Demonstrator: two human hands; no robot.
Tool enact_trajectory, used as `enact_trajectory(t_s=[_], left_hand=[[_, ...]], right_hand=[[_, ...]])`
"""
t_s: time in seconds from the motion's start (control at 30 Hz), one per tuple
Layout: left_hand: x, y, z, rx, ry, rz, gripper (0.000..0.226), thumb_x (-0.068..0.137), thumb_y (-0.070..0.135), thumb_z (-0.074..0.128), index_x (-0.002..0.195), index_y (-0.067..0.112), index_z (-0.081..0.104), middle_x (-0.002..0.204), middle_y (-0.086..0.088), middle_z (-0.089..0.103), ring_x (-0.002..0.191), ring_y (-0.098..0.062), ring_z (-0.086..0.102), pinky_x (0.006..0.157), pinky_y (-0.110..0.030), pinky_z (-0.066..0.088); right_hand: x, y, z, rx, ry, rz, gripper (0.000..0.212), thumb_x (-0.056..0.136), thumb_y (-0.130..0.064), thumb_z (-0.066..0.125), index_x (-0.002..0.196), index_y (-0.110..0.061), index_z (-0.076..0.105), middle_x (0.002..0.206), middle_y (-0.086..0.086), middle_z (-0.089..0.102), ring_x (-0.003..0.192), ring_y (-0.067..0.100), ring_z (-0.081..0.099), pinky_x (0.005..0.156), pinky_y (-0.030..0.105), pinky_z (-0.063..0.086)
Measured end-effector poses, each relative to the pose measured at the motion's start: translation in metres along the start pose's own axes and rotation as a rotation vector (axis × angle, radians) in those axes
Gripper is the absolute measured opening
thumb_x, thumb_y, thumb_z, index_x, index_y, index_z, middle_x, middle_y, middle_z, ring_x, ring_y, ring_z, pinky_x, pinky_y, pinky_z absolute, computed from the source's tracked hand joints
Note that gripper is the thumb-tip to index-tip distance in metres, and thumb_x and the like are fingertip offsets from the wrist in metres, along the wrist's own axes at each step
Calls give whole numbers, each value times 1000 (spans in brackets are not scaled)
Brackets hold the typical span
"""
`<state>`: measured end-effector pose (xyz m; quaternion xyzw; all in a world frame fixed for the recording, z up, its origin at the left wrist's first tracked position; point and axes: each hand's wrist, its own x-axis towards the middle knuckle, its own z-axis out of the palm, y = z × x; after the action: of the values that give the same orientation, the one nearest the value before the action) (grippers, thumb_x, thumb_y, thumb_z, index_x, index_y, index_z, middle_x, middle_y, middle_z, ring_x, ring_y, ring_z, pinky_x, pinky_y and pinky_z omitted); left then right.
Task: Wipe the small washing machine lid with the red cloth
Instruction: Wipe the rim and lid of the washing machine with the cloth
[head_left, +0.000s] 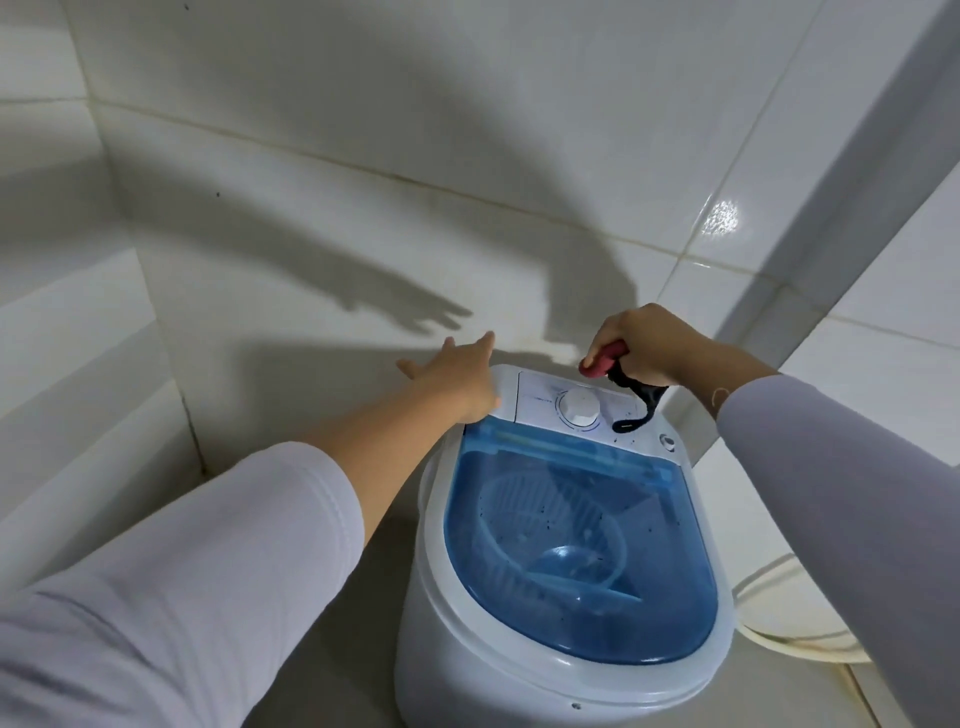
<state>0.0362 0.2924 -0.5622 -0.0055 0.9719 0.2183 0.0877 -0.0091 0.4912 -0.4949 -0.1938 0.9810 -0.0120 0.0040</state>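
Meanwhile right hand (644, 338) grips red cloth (605, 361); left hand (457, 374) spread flat.

It was a home bathroom or laundry corner: glossy white wall tiles (363, 130) rose beyond both hands, and a small washing machine (566, 649) stood below them.

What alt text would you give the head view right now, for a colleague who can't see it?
A person's right hand grips a red cloth above the back control panel of a small white washing machine, whose blue see-through lid is shut. The left hand, fingers straight, rests on the machine's back left corner; white tiled walls stand behind.
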Motion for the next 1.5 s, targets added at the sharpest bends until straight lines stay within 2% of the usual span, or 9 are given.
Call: enact_trajectory(t_s=[0.2, 0.3, 0.53, 0.73, 0.9, 1.1, 1.27, 1.4, 1.5], left_hand=[[12, 8, 13, 59, 6, 11, 90, 90, 29, 63, 153, 27, -1, 149, 1, 43, 140, -29, 33, 109, -69, 10], [12, 9, 16, 105, 39, 18, 91, 89, 29, 64, 153, 26, 0, 147, 1, 46, 140, -28, 33, 109, -69, 12], [14, 11, 17, 117, 37, -1, 94, 88, 26, 64, 153, 25, -3, 149, 2, 44, 139, -27, 36, 109, -69, 11], [17, 6, 19, 87, 53, 5, 96, 86, 30, 66, 153, 24, -2, 153, 5, 38, 140, -29, 34, 108, -70, 12], [18, 5, 21, 86, 63, 6, 95, 86, 31, 66, 153, 25, -1, 153, 5, 38, 139, -29, 35, 108, -70, 14], [17, 4, 20, 63, 53, 4, 96, 85, 33, 67, 153, 26, 0, 152, 4, 40, 140, -30, 33, 109, -70, 16], [19, 5, 20, 56, 54, -17, 97, 84, 33, 67, 153, 26, -1, 149, 3, 44, 140, -30, 33, 109, -70, 15], [18, 4, 21, 49, 56, -11, 98, 84, 32, 67, 153, 25, -1, 151, 2, 41, 141, -30, 32, 109, -70, 14], [18, 3, 23, 47, 65, -5, 96, 85, 31, 66, 153, 24, -1, 152, 3, 40, 141, -29, 33, 109, -69, 13]], right_hand=[[2, 16, 30, 84, -23, 3, 47, 76, 13, 50, 96, -22, 75, 110, -6, 71, 102, 16, 65, 96, 29, 49], [0, 22, 37, 160, -25, 33, 52, 76, 17, 47, 100, -21, 74, 112, -4, 72, 103, 14, 66, 99, 27, 49], [-11, 26, 45, 117, 55, 96, 54, 80, 11, 42, 108, -24, 72, 119, -3, 67, 106, 17, 58, 81, 13, 34], [-23, 27, 54, 197, 73, 216, 52, 78, 6, 43, 103, -27, 73, 113, -3, 69, 108, 20, 59, 90, 22, 47], [-45, 19, 54, 152, 45, 275, 45, 81, -2, 47, 110, -27, 70, 117, 5, 65, 109, 27, 56, 92, 29, 47], [-63, 4, 57, 215, 41, 318, 40, 83, -4, 50, 107, -27, 72, 116, 3, 68, 101, 23, 59, 90, 28, 50], [-68, -6, 57, 221, -10, 284, 41, 84, -1, 50, 106, -27, 73, 113, -1, 68, 98, 17, 58, 83, 19, 44], [-69, -8, 43, 277, -99, 285, 49, 79, 7, 43, 97, -25, 75, 83, -12, 66, 65, 1, 48, 55, 7, 37], [-62, -5, 29, 412, -14, 292, 49, 78, 11, 41, 96, -19, 75, 83, -6, 65, 78, 8, 57, 55, 6, 39]])
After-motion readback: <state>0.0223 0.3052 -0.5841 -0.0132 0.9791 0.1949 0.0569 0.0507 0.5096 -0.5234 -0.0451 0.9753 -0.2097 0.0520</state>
